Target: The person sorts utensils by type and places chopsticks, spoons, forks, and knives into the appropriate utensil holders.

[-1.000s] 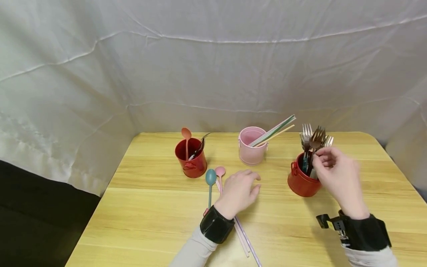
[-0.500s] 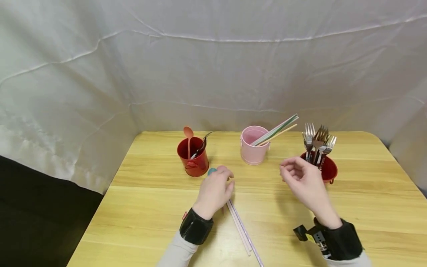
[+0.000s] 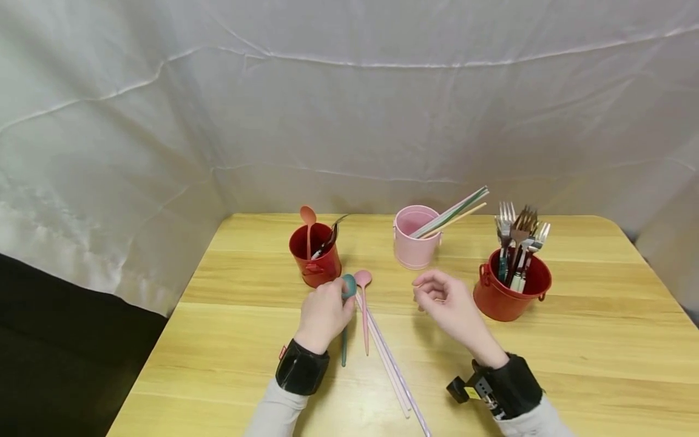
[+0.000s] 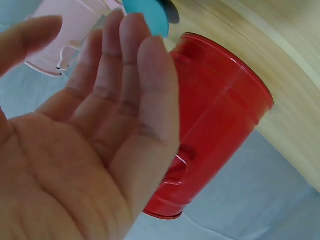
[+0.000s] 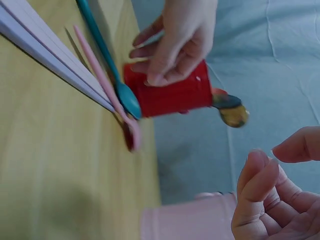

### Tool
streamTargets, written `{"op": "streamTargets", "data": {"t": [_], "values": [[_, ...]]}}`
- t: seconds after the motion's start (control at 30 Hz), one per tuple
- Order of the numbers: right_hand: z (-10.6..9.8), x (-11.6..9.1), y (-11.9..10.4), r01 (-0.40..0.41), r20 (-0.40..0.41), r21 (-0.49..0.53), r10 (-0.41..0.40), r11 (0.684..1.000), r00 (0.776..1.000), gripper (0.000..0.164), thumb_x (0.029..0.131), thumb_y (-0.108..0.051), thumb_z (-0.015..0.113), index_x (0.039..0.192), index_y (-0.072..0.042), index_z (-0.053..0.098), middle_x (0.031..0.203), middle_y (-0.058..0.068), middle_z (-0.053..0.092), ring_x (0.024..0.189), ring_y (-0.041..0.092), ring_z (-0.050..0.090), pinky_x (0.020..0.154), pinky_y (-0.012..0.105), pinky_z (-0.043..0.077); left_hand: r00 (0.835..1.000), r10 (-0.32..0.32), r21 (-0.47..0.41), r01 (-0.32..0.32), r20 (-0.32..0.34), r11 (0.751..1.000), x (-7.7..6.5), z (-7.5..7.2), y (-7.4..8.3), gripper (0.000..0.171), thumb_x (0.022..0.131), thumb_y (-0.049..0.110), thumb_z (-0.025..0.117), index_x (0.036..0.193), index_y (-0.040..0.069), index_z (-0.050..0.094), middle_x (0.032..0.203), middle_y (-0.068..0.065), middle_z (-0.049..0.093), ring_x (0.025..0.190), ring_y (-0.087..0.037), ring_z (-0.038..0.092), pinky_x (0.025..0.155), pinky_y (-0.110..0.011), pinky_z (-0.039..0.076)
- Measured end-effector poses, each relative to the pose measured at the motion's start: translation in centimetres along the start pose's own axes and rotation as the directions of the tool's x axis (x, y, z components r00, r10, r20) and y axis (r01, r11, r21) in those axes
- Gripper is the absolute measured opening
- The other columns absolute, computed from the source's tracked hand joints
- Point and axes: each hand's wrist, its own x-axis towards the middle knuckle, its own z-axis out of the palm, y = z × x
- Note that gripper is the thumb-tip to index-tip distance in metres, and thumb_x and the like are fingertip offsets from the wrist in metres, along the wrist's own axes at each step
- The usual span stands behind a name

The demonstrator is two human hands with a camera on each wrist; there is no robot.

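Note:
My left hand [image 3: 322, 317] hovers over the teal spoon [image 3: 344, 352], just in front of the left red bucket [image 3: 322, 273]. Its fingers are fairly straight and hold nothing, and they partly cover the spoon in the head view. Beside it lies a pink spoon [image 3: 364, 312], bowl pointing away from me. My right hand [image 3: 453, 308] is over the table to the right of the spoons, fingers loosely curled around nothing. Pale pink straws [image 3: 392, 370] and a purple striped straw [image 3: 406, 393] lie together on the wood, running toward the front edge.
An orange spoon [image 3: 308, 215] and dark-handled cutlery stand in the left red bucket. A pink bucket [image 3: 412, 250] at the back holds several straws [image 3: 453, 215]. Another red bucket [image 3: 499, 303] on the right holds several forks [image 3: 522, 227]. Pale cloth [image 3: 349, 121] hangs behind the table.
My right hand has moved left, away from the forks in the right red bucket. My left hand has shifted left, from over the pink spoon to the teal spoon, uncovering the pink one.

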Motion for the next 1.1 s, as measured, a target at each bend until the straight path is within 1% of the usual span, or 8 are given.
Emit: {"op": "streamTargets", "data": {"t": [0.13, 0.3, 0.43, 0.63, 0.77, 0.9, 0.97, 1.1], "values": [[0.9, 0.0, 0.4, -0.06, 0.047, 0.044, 0.058, 0.997, 0.997, 0.013, 0.087, 0.002, 0.056, 0.099, 0.003, 0.058, 0.079, 0.015, 0.063, 0.064, 0.017, 0.062, 0.059, 0.036, 0.055, 0.995, -0.062, 0.0, 0.062, 0.073, 0.998, 0.0, -0.1, -0.1, 0.028, 0.083, 0.027, 0.068, 0.068, 0.014, 0.048, 0.059, 0.0, 0.047, 0.055, -0.02, 0.049, 0.045, -0.032, 0.037], [1.6, 0.0, 0.5, -0.119, 0.069, 0.098, 0.113, 0.988, 0.991, 0.015, 0.087, 0.002, 0.056, 0.102, 0.005, 0.057, 0.08, 0.013, 0.064, 0.065, 0.014, 0.062, 0.061, 0.034, 0.055, 0.986, -0.106, 0.006, 0.106, 0.126, 0.994, 0.1, -0.1, -0.1, 0.037, 0.084, 0.029, 0.067, 0.06, 0.015, 0.043, 0.053, 0.003, 0.038, 0.051, -0.018, 0.045, 0.043, -0.029, 0.032], [1.9, 0.0, 0.6, -0.145, 0.077, 0.139, 0.135, 0.98, 0.988, 0.018, 0.088, 0.002, 0.055, 0.104, 0.007, 0.055, 0.081, 0.015, 0.063, 0.066, 0.013, 0.062, 0.062, 0.031, 0.055, 0.979, -0.133, 0.025, 0.13, 0.154, 0.991, 0.2, 0.1, -0.2, 0.038, 0.084, 0.031, 0.066, 0.058, 0.015, 0.043, 0.053, 0.003, 0.04, 0.051, -0.017, 0.046, 0.043, -0.03, 0.033], [2.0, -0.1, 0.6, -0.162, 0.074, 0.148, 0.152, 0.976, 0.986, 0.02, 0.087, 0.002, 0.055, 0.106, 0.008, 0.054, 0.081, 0.013, 0.063, 0.067, 0.018, 0.062, 0.061, 0.028, 0.054, 0.969, -0.153, 0.041, 0.148, 0.193, 0.988, 0.3, 0.6, -0.3, 0.037, 0.084, 0.033, 0.065, 0.058, 0.015, 0.045, 0.055, 0.0, 0.046, 0.056, -0.019, 0.051, 0.045, -0.033, 0.038], [1.9, -0.2, 0.5, -0.164, 0.079, 0.147, 0.154, 0.975, 0.985, 0.02, 0.087, 0.002, 0.055, 0.106, 0.008, 0.054, 0.081, 0.013, 0.063, 0.067, 0.019, 0.063, 0.062, 0.028, 0.054, 0.954, -0.18, 0.057, 0.171, 0.241, 0.984, 0.5, 1.0, -0.3, 0.039, 0.084, 0.034, 0.065, 0.058, 0.014, 0.044, 0.054, 0.001, 0.043, 0.056, -0.02, 0.05, 0.046, -0.033, 0.038], [2.0, -0.1, 0.6, -0.164, 0.078, 0.129, 0.154, 0.978, 0.985, 0.018, 0.087, 0.002, 0.055, 0.104, 0.006, 0.054, 0.08, 0.013, 0.062, 0.068, 0.022, 0.063, 0.063, 0.031, 0.055, 0.943, -0.202, 0.063, 0.192, 0.264, 0.979, 0.5, 1.2, -0.3, 0.04, 0.084, 0.033, 0.065, 0.057, 0.013, 0.044, 0.054, 0.001, 0.04, 0.055, -0.02, 0.05, 0.047, -0.033, 0.038], [2.0, -0.1, 0.7, -0.163, 0.08, 0.122, 0.154, 0.979, 0.985, 0.018, 0.087, 0.002, 0.055, 0.104, 0.006, 0.055, 0.081, 0.015, 0.062, 0.068, 0.024, 0.063, 0.063, 0.033, 0.055, 0.938, -0.211, 0.067, 0.201, 0.273, 0.977, 0.5, 1.2, -0.2, 0.039, 0.084, 0.031, 0.066, 0.056, 0.013, 0.044, 0.054, 0.001, 0.04, 0.055, -0.02, 0.05, 0.047, -0.033, 0.038], [2.1, -0.2, 0.8, -0.161, 0.085, 0.12, 0.152, 0.98, 0.985, 0.018, 0.087, 0.003, 0.055, 0.104, 0.006, 0.055, 0.083, 0.02, 0.062, 0.068, 0.024, 0.062, 0.063, 0.033, 0.055, 0.937, -0.211, 0.065, 0.201, 0.279, 0.977, 0.5, 1.2, 0.0, 0.037, 0.082, 0.026, 0.067, 0.055, 0.014, 0.045, 0.054, 0.001, 0.041, 0.055, -0.019, 0.049, 0.046, -0.032, 0.038]]}}
